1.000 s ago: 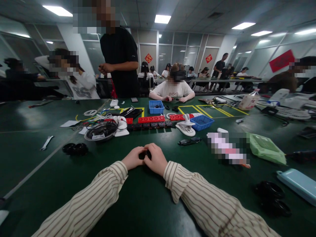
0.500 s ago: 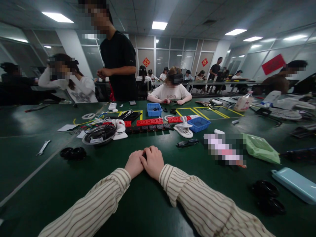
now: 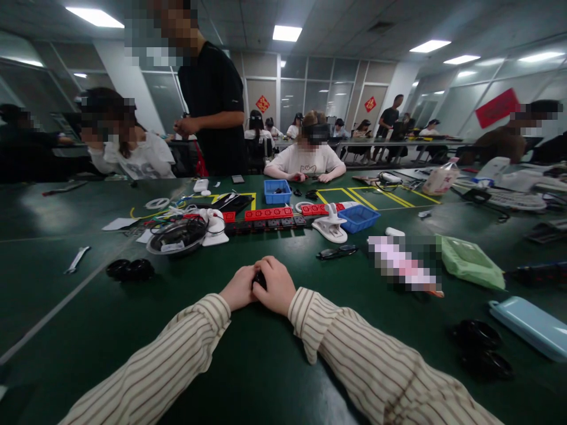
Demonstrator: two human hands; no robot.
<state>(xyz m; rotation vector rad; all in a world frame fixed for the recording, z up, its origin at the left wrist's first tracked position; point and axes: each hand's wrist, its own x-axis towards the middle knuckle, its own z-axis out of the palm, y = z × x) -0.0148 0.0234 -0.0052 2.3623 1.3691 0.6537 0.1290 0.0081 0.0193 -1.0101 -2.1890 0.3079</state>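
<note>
My left hand [image 3: 239, 288] and my right hand [image 3: 275, 285] rest together on the green table [image 3: 248, 354], fingers curled and pressed against each other. Between them shows a small dark object [image 3: 258, 280], mostly covered by the fingers; both hands close around it. Striped sleeves cover both forearms. A pair of dark glasses [image 3: 337, 252] lies a little beyond my right hand.
Ahead lie a row of red and black power strips [image 3: 270, 217], two blue baskets [image 3: 279, 191], a clear bowl of cables [image 3: 177, 236], a white clip stand [image 3: 331, 226]. A wrench [image 3: 76, 260] and black discs [image 3: 129, 269] lie left; a green pouch [image 3: 469, 261] and light blue case [image 3: 529, 324] right. People sit and stand across.
My hands stay clasped in the same spot; the fingers shift slightly and the dark object shows between them again. The view wobbles a little.
</note>
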